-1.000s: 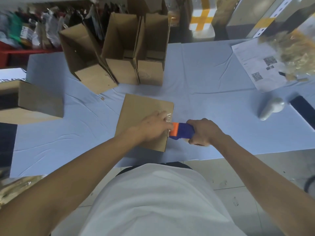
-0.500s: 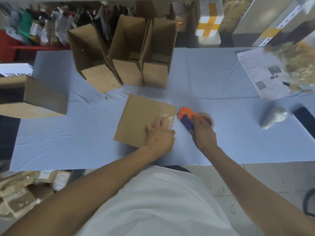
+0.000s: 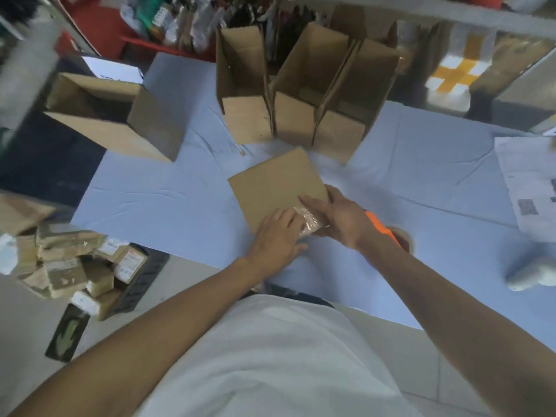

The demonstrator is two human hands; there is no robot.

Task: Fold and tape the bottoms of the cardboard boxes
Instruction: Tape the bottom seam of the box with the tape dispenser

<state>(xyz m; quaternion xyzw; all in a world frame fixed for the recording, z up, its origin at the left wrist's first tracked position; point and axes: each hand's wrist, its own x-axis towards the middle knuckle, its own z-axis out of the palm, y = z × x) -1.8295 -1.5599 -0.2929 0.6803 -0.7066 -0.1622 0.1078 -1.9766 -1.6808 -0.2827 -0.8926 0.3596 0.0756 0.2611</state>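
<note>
A closed brown cardboard box [image 3: 270, 182] lies flat on the blue-covered table [image 3: 150, 206]. A patch of clear tape [image 3: 310, 219] wraps over its near right edge. My left hand [image 3: 276, 236] rests flat on the box's near corner, fingers straight, beside the tape. My right hand [image 3: 340, 218] lies on the box's right edge with straight fingers pressing on the tape, and its thumb runs along the side. The orange tape dispenser [image 3: 380, 228] lies on the table behind my right wrist, and nothing holds it.
Three open boxes [image 3: 307, 94] stand upright at the back of the table. Another open box [image 3: 120, 121] lies on its side at the left. Printed sheets [image 3: 526, 188] and a white handheld device [image 3: 529, 275] are at the right. Small parcels [image 3: 69, 263] are piled on the floor at the left.
My right hand has set the tape dispenser down on the table and moved onto the box's taped edge. My left hand has stayed on the box. The view has tilted.
</note>
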